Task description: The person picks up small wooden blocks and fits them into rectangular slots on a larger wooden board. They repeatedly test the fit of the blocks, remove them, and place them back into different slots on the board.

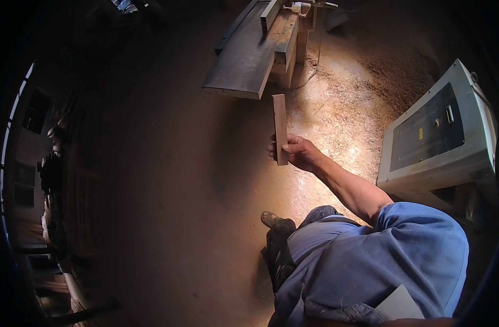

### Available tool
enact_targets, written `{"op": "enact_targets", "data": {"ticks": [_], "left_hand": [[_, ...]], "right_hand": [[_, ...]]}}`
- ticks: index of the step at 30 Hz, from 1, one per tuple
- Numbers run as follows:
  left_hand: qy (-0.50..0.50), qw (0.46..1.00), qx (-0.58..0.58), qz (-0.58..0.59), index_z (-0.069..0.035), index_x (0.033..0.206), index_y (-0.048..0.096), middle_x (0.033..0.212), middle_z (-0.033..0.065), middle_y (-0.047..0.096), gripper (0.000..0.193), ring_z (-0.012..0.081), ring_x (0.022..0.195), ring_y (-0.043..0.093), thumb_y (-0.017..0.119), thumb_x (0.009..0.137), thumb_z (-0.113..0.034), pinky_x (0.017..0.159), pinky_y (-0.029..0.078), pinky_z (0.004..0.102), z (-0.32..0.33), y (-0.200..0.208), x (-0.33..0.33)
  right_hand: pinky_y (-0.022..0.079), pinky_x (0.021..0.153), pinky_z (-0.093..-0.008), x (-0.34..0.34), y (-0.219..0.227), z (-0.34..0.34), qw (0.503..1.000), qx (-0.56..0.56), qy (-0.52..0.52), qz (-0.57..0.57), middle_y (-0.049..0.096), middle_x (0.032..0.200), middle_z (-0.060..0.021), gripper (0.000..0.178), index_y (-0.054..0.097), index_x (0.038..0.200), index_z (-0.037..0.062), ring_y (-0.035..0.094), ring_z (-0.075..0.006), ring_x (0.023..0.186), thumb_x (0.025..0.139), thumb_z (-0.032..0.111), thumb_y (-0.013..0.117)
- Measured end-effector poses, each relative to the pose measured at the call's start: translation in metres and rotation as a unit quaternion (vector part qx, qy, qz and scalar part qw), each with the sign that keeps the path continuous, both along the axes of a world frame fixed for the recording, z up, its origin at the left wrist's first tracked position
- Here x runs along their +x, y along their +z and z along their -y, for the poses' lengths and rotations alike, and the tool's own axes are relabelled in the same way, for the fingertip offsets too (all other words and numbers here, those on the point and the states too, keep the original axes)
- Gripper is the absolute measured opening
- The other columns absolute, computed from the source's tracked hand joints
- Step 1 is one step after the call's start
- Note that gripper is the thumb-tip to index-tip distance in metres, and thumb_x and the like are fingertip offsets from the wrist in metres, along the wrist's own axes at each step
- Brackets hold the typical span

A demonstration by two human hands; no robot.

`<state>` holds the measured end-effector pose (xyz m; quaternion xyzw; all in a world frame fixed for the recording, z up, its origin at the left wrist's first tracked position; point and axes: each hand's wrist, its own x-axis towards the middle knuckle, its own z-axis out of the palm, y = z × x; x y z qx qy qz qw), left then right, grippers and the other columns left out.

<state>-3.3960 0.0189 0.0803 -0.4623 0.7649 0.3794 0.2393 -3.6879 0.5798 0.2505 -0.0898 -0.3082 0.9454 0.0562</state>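
My right hand (299, 153) is closed around the lower end of a short, flat wooden slat (280, 122) and holds it upright in front of me, above a sawdust-covered floor (342, 109). My thumb presses on the slat's near face. The right forearm reaches out from my blue shirt sleeve (418, 240). My left hand is not in view. One sandalled foot (269, 218) shows below the hand.
A long woodworking machine with a flat dark table (249, 54) stands ahead, with a cable (309, 76) trailing on the floor beside it. A grey-white cabinet with a dark panel (437, 133) is close on my right. Another person (53, 163) stands far left in shadow.
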Motion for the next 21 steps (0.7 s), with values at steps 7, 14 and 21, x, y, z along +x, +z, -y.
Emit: {"op": "enact_targets", "data": {"ticks": [7,14,21], "left_hand": [[0.033,0.952,-0.002,-0.305,0.007,0.146,0.045,0.132,0.0247,0.061,0.070,0.0364,0.106,0.065,0.074,0.090,-0.024,0.083,0.056,0.0459,0.058,0.134,-0.518],[-0.116,0.917,-0.105,-0.366,0.010,0.150,0.038,0.140,0.0279,0.055,0.074,0.0368,0.119,0.060,0.072,0.095,-0.026,0.098,0.052,0.0451,0.002,0.148,-0.884],[-0.150,0.985,-0.041,-0.071,0.010,0.149,0.039,0.137,0.0292,0.057,0.075,0.0374,0.119,0.062,0.074,0.092,-0.026,0.097,0.053,0.0440,-0.085,0.080,-0.909]], "right_hand": [[0.054,0.099,-0.0399,-0.214,0.023,-0.014,0.896,0.348,-0.187,0.202,0.069,0.123,-0.0105,0.043,0.061,0.123,0.0030,0.067,-0.0241,0.113,0.083,-0.006,0.072],[0.055,0.090,-0.0350,-0.450,-0.086,-0.116,0.678,0.533,-0.426,0.272,0.072,0.115,-0.0108,0.033,0.066,0.118,0.0048,0.069,-0.0211,0.106,0.086,0.002,0.076],[0.055,0.095,-0.0384,-0.634,-0.054,-0.169,0.799,0.419,-0.300,0.309,0.068,0.127,-0.0124,0.050,0.060,0.125,0.0027,0.065,-0.0250,0.119,0.077,-0.008,0.073]]}}
